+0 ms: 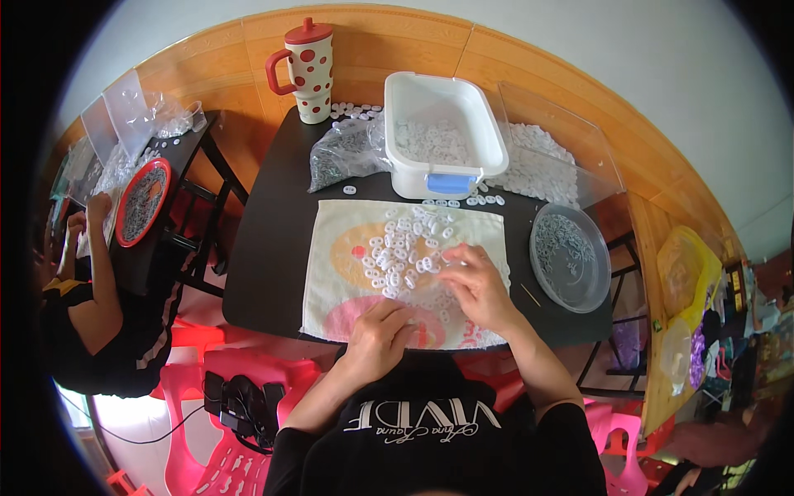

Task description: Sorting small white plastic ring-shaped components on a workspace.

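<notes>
A loose pile of small white oval plastic pieces [397, 252] with holes lies on a cream cloth [322, 248] with a coloured print. My left hand [379, 337] rests at the cloth's near edge, below the pile, its fingers curled together; whatever they hold is hidden. My right hand [480, 289] is over the right side of the pile, palm turned inward. Its fingers are bent and apart from the thumb, close to the white pieces, and nothing shows clearly between them.
Behind the cloth stand a white tub [447, 178], a clear bag of grey parts [347, 153] and a spotted tumbler [313, 78]. On the right sits a round clear dish [571, 285] of small grey parts beside a thin stick [530, 295]. A person works at the left table near a red tray [124, 223].
</notes>
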Motion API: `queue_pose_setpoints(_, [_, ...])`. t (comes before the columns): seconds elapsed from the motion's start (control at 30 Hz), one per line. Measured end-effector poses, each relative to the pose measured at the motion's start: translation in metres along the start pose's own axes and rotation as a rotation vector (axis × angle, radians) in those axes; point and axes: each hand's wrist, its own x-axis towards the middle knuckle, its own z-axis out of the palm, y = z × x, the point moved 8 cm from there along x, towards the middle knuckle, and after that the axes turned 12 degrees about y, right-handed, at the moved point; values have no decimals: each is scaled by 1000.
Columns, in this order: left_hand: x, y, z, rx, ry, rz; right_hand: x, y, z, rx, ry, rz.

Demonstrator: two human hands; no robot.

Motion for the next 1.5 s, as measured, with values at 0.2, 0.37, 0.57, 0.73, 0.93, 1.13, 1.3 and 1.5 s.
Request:
queue_pose_setpoints(0.2, [3, 6, -2, -34, 25, 21, -20, -4, -41, 219, 215, 223])
queue_pose_setpoints(0.37, [9, 17, 9, -3, -20, 34, -50, -15, -40, 104, 65, 248])
queue_pose_setpoints(0.57, [10, 32, 36, 89, -68, 85, -70, -22, -19, -217, -78, 135])
queue_pose_setpoints(0.73, [12, 40, 51, 233, -107, 119, -76, -19, -23, -117, 95, 159])
queue_pose_setpoints(0.93, [12, 35, 59, 373, -140, 180, -84, -12, -42, 9, 260, 180])
queue_pose_setpoints(1.13, [18, 45, 47, 432, -81, 183, -83, -21, -37, 98, 300, 146])
queue_pose_setpoints(1.3, [13, 41, 44, -46, -46, -139, -86, -14, -32, 472, 430, 368])
queue_pose_setpoints(1.5, [-3, 8, 50, -561, 82, -405, -79, -20, -29, 649, 469, 396])
